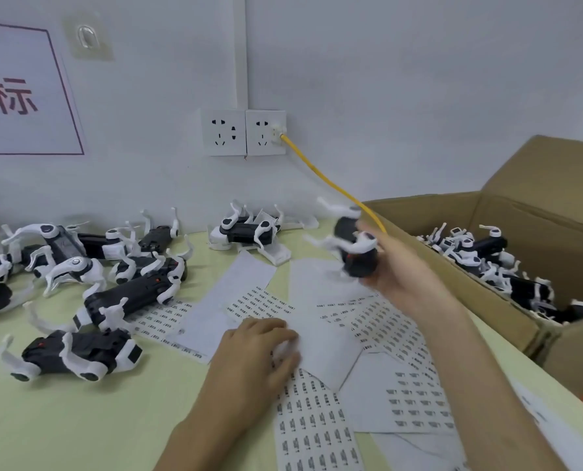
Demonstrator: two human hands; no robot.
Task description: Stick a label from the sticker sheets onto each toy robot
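Your right hand (402, 277) grips 1 toy robot (354, 249), lifted above the desk (79, 419) beside the cardboard box (453, 212), probably ready for labelling. Your left hand (252, 355) lies curled on the sticker sheets (385, 328); whether it pinches a label, I cannot tell. More robots (127, 297) crowd the left, and a yellow cable (331, 185) hangs close behind.

The black-and-white plastic toy robot (354, 246) gripped by the right hand (409, 266) is motion-blurred; its leg outlines and surface detail are indistinct. The fingertips (288, 343) of the left hand (256, 351) are smeared against the white paper sticker sheets (317, 433); whether they pinch a label cannot be determined. Label print is too small to read. The white wall sign with red border (18, 90) is cut by the left edge, the brown cardboard box (538, 185) by the right edge.
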